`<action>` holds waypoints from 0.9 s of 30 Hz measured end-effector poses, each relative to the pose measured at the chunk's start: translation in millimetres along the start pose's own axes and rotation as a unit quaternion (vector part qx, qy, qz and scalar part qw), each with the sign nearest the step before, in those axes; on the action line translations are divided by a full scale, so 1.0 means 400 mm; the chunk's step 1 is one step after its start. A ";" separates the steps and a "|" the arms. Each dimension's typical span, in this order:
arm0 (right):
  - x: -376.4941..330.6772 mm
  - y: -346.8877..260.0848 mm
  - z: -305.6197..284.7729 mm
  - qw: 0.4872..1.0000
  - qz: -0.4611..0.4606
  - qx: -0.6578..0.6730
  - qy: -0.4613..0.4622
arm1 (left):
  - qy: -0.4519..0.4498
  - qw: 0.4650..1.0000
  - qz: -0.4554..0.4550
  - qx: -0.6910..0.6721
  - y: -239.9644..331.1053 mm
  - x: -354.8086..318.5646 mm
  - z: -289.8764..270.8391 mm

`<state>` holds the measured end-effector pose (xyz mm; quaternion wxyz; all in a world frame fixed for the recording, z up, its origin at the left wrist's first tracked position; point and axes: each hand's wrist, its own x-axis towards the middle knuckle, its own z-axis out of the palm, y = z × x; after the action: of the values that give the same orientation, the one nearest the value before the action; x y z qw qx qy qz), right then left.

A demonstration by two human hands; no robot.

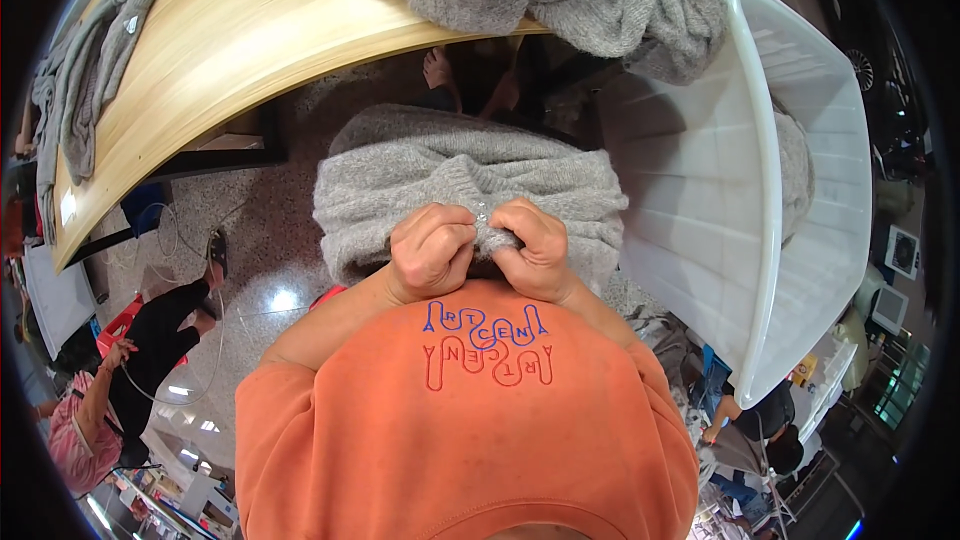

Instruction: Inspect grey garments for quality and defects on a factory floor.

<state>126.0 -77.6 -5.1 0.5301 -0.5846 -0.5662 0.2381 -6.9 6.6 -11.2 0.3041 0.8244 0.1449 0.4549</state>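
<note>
Grey knitwear [450,178] is pinched by both curled hands [432,252] [534,248].

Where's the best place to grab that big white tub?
I'd likely take the white tub by the middle of its near rim, coming from the left: that edge is a narrow lip, while the wall below is broad.

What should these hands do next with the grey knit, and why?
Perhaps ease the right hand slightly toward the left hand: both appear to grip the grey knit, and a small shiny piece shows in the narrow gap between their fingertips.
</note>
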 end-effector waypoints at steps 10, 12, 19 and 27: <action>-0.007 0.021 0.023 0.974 -0.092 -0.204 0.045 | -0.027 1.000 -0.007 -0.012 0.009 -0.004 0.002; -0.007 0.029 0.030 0.970 -0.099 -0.217 0.051 | -0.019 1.000 -0.014 -0.012 0.010 -0.002 0.005; -0.020 0.070 -0.008 0.978 0.080 -0.131 0.145 | -0.101 0.977 -0.158 0.097 -0.026 -0.003 -0.015; -0.068 0.169 -0.002 0.954 -0.003 -0.297 0.047 | -0.231 0.890 -0.391 -0.049 -0.037 -0.022 -0.046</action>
<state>147.7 -89.0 -73.8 0.3595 -0.7245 -0.5873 0.0301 -26.4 20.3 -18.9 0.5226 0.7665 0.3588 0.1027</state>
